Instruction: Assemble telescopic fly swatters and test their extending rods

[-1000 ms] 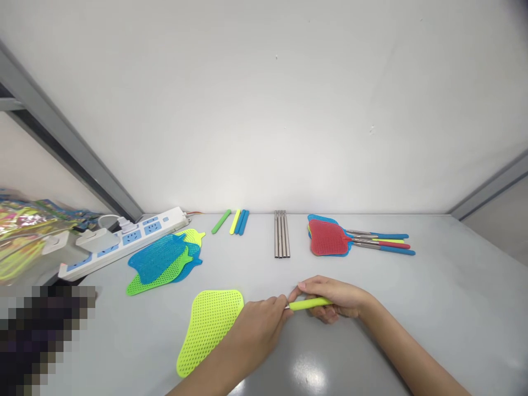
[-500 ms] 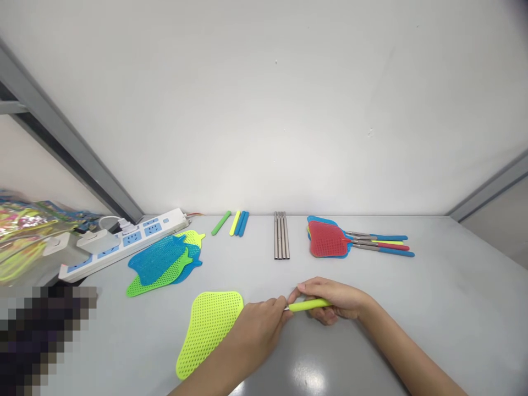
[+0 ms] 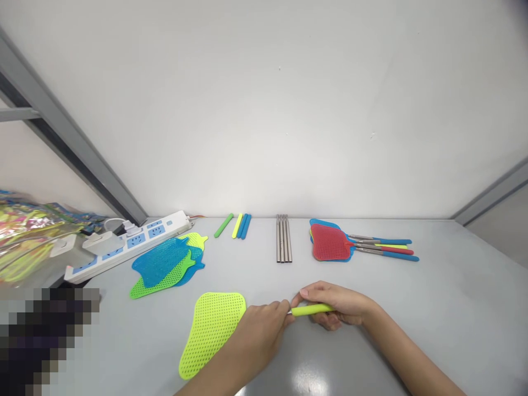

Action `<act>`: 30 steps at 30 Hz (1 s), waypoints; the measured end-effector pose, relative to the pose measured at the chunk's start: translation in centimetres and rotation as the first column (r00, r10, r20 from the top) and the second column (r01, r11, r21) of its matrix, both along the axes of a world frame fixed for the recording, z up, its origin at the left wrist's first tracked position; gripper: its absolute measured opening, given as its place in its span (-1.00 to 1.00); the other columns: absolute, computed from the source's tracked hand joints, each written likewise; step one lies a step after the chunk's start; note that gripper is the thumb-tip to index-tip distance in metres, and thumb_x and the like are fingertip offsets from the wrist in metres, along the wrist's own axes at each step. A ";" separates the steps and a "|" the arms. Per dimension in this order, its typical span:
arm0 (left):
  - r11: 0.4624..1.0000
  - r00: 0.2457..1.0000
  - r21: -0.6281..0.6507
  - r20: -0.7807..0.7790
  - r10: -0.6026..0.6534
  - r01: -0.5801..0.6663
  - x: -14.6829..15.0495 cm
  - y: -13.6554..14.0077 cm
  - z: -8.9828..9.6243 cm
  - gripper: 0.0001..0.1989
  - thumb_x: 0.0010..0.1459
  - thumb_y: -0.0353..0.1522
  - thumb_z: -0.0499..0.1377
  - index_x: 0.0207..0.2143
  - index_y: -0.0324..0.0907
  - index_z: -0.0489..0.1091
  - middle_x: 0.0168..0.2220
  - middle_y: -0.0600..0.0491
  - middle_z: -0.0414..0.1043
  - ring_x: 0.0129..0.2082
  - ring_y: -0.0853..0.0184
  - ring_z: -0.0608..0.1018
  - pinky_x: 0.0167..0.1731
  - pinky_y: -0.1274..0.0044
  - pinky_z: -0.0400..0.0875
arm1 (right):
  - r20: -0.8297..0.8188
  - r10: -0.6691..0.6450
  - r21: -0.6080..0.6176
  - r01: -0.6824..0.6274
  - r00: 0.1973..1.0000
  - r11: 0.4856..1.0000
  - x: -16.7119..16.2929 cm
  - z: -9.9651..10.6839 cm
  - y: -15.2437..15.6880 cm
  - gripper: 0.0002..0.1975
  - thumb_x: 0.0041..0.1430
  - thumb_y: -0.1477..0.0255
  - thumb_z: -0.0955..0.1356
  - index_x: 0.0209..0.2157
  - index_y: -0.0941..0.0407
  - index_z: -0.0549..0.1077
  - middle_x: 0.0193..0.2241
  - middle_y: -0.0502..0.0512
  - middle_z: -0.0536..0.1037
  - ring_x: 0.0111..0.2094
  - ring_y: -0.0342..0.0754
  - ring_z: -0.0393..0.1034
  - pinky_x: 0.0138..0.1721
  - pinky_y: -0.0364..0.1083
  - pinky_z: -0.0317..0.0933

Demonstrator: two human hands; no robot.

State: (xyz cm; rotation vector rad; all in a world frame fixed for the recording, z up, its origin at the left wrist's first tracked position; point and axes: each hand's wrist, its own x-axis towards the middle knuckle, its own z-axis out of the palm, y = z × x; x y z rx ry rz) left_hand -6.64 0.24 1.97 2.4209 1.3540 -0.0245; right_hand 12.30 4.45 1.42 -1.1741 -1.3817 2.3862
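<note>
My left hand (image 3: pixel 259 330) grips the neck of a yellow-green fly swatter, whose mesh head (image 3: pixel 211 330) lies flat on the grey table to the left. My right hand (image 3: pixel 336 305) is closed around a yellow-green handle sleeve (image 3: pixel 310 310) on the swatter's thin metal rod. A short bit of bare rod shows between the two hands. Both hands rest low on the table near its front middle.
Loose mesh heads in blue and green (image 3: pixel 169 265) lie left. Coloured handle sleeves (image 3: pixel 236 225) and metal rods (image 3: pixel 282 245) lie at the back. Finished swatters (image 3: pixel 350 246) are stacked back right. A white power strip (image 3: pixel 127 245) and packaging (image 3: pixel 25 242) sit far left.
Both hands and the swatter hold nearly the same place; the view has shifted slightly, so everything sits a little lower and to the right.
</note>
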 end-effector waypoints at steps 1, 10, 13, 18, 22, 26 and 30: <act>1.000 1.000 0.026 0.001 -0.003 0.003 0.0 0.0 0.0 -0.72 0.18 -0.32 -0.26 -0.38 -0.16 0.19 -0.46 0.09 0.38 -0.50 0.35 0.43 -0.58 0.55 0.11 | -0.012 -0.003 0.002 0.003 1.000 1.000 0.0 0.0 0.0 -0.63 0.00 0.15 0.21 -0.35 0.18 0.35 -0.77 -0.14 0.14 -0.78 -0.32 -0.11 -0.75 -0.26 -0.29; 0.989 0.999 0.148 0.044 -0.004 -0.002 -0.2 0.1 -0.1 -0.76 0.17 -0.33 -0.21 -0.47 -0.17 0.15 -0.49 0.11 0.35 -0.54 0.39 0.39 -0.57 0.56 0.08 | -0.120 0.014 -0.034 -0.018 0.993 0.999 0.2 -0.4 -0.2 -0.72 0.00 0.27 0.27 -0.58 0.20 0.23 -0.76 -0.17 0.00 -0.75 -0.36 -0.25 -0.75 -0.26 -0.39; 0.982 0.998 0.187 0.065 -0.018 0.005 -0.3 0.1 -0.1 -0.77 0.17 -0.37 -0.19 -0.50 -0.17 0.14 -0.52 0.12 0.33 -0.53 0.40 0.38 -0.55 0.57 0.09 | -0.140 0.015 -0.083 -0.027 0.990 0.996 0.3 -0.4 -0.1 -0.73 0.01 0.27 0.26 -0.53 0.20 0.26 -0.75 -0.17 -0.01 -0.75 -0.36 -0.26 -0.79 -0.28 -0.41; 0.964 0.998 0.262 0.044 -0.051 0.037 -0.3 0.2 0.1 -0.80 0.15 -0.41 -0.15 -0.52 -0.16 0.14 -0.54 0.15 0.32 -0.53 0.39 0.37 -0.55 0.55 0.08 | -0.131 0.008 -0.168 -0.030 0.991 0.985 0.3 -0.4 0.0 -0.74 0.02 0.26 0.25 -0.53 0.19 0.26 -0.74 -0.16 0.00 -0.76 -0.36 -0.28 -0.84 -0.30 -0.43; 0.952 0.998 0.304 0.033 -0.055 0.042 -0.3 0.2 0.1 -0.82 0.13 -0.42 -0.11 -0.52 -0.16 0.15 -0.55 0.16 0.32 -0.54 0.38 0.37 -0.56 0.54 0.06 | -0.135 0.004 -0.198 -0.031 0.991 0.980 0.3 -0.4 0.0 -0.72 0.02 0.26 0.25 -0.57 0.19 0.23 -0.75 -0.16 0.00 -0.77 -0.35 -0.26 -0.85 -0.31 -0.42; 0.944 0.998 0.326 0.031 -0.060 0.047 -0.4 0.3 0.0 -0.83 0.12 -0.42 -0.09 -0.53 -0.16 0.15 -0.56 0.17 0.32 -0.55 0.39 0.37 -0.57 0.54 0.06 | -0.160 -0.010 -0.221 -0.026 0.987 0.975 0.1 -0.4 0.1 -0.72 0.03 0.27 0.25 -0.58 0.19 0.23 -0.75 -0.16 0.00 -0.77 -0.35 -0.26 -0.85 -0.32 -0.41; 0.941 0.998 0.336 0.033 -0.059 0.045 -0.5 0.6 -0.2 -0.81 0.14 -0.42 -0.13 -0.53 -0.17 0.15 -0.56 0.16 0.30 -0.55 0.40 0.36 -0.57 0.54 0.07 | -0.197 -0.065 -0.222 0.020 0.978 0.975 0.0 -0.6 0.1 -0.75 0.04 0.32 0.24 -0.56 0.21 0.26 -0.74 -0.15 0.04 -0.76 -0.36 -0.25 -0.83 -0.32 -0.39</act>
